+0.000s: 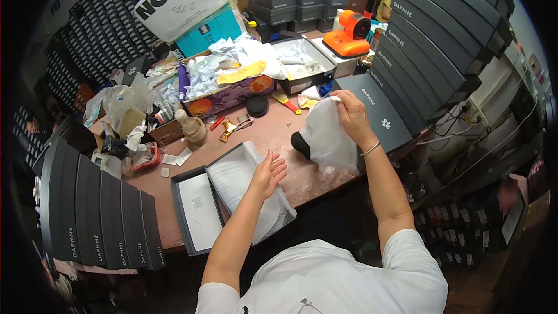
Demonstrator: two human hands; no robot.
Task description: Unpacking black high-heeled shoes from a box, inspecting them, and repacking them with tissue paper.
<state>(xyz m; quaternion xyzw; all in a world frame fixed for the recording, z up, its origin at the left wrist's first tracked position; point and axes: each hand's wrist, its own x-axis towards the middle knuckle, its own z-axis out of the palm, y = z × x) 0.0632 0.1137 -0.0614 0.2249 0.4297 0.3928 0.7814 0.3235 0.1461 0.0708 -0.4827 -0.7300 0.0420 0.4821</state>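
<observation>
My right hand (352, 117) pinches the top of a thin white bag or sheet (329, 136) and holds it up over the right part of the table. A rounded black thing (300, 145) shows at its lower left edge; its kind is mostly hidden. My left hand (269, 175) holds nothing, its fingers stretched out, above an open dark grey shoebox (177, 200). In the box lie a white inner panel or card (199, 206) and white foam wrapping (232, 171), which spills over the right side.
Stacks of grey shoeboxes stand at left (96, 215) and right (436, 40). Further back are a purple carton of crumpled paper (232, 102), a glass jar (195, 131), a black round lid (257, 105), a yellow-red brush (286, 103) and an orange device (347, 35).
</observation>
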